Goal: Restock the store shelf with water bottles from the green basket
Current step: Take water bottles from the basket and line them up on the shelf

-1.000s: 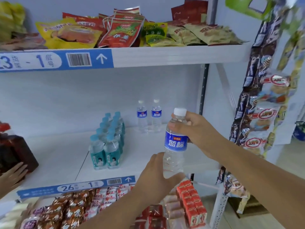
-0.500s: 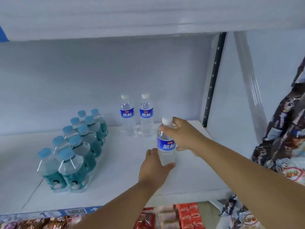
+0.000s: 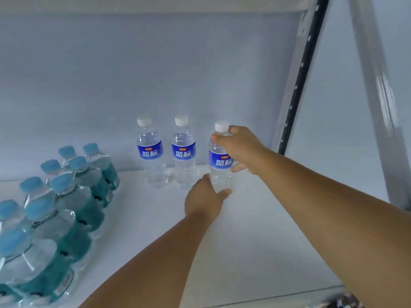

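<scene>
A clear water bottle (image 3: 219,162) with a white cap and blue label stands upright deep on the white shelf (image 3: 255,230). My right hand (image 3: 239,147) grips its neck and upper body. My left hand (image 3: 203,201) cups its base from the front. Two matching bottles stand against the back wall to its left, one (image 3: 150,152) further left and one (image 3: 183,152) right beside the held bottle. The green basket is out of view.
A shrink-wrapped pack of several bottles with light blue caps and teal labels (image 3: 55,210) fills the left of the shelf. A grey shelf upright with a black slotted strip (image 3: 298,85) rises at the right. Bare shelf surface lies in front and to the right.
Both hands have carried the bottle deeper into the shelf, to the right of the two standing bottles. The view has moved in closer and lower.
</scene>
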Demonstrator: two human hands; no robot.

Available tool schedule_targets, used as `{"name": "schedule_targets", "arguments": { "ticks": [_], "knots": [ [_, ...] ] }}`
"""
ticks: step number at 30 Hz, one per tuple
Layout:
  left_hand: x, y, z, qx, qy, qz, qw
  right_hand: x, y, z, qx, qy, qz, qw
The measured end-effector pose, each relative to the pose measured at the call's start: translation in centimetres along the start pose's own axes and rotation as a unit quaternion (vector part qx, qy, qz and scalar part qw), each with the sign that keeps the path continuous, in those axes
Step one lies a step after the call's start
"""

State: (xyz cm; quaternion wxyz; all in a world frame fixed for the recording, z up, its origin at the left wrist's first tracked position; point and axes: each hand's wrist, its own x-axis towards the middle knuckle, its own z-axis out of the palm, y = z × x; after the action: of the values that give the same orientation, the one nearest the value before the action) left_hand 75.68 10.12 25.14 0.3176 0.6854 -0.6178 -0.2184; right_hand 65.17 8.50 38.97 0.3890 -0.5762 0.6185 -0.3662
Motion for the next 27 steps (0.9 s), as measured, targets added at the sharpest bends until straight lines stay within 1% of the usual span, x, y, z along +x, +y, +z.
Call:
{"name": "schedule_targets", "arguments": {
  "ticks": [3, 10, 15, 19, 24, 27],
  "knots": [
    [1.7, 0.0, 0.5, 0.024, 0.001, -0.002, 1.0, 1.6, 0.0, 0.1, 0.005, 0.016, -0.002, 1.0],
    [3.9, -0.2, 1.0, 0.004, -0.014, -0.029, 0.999, 3.4, 0.0, 0.8, 0.005, 0.028, -0.005, 1.0],
    [5.1, -0.1, 0.3, 0.005, -0.033, -0.02, 0.999, 4.1, -0.1, 0.9, 0.01, 0.04, -0.003, 0.999],
    [5.4, -0.3, 0.1, 0.001, -0.031, -0.019, 0.999, 4.3, -0.5, 1.2, 0.005, 0.038, -0.012, 0.999],
    [4.9, -0.1, 0.4, -0.031, -0.026, -0.024, 0.999, 4.3, -0.6, 1.5, 0.006, 0.042, -0.011, 0.999],
    [4.1, -0.8, 0.5, -0.024, -0.031, -0.019, 0.999, 4.4, -0.6, 1.4, 0.009, 0.041, -0.007, 0.999]
  ]
}}
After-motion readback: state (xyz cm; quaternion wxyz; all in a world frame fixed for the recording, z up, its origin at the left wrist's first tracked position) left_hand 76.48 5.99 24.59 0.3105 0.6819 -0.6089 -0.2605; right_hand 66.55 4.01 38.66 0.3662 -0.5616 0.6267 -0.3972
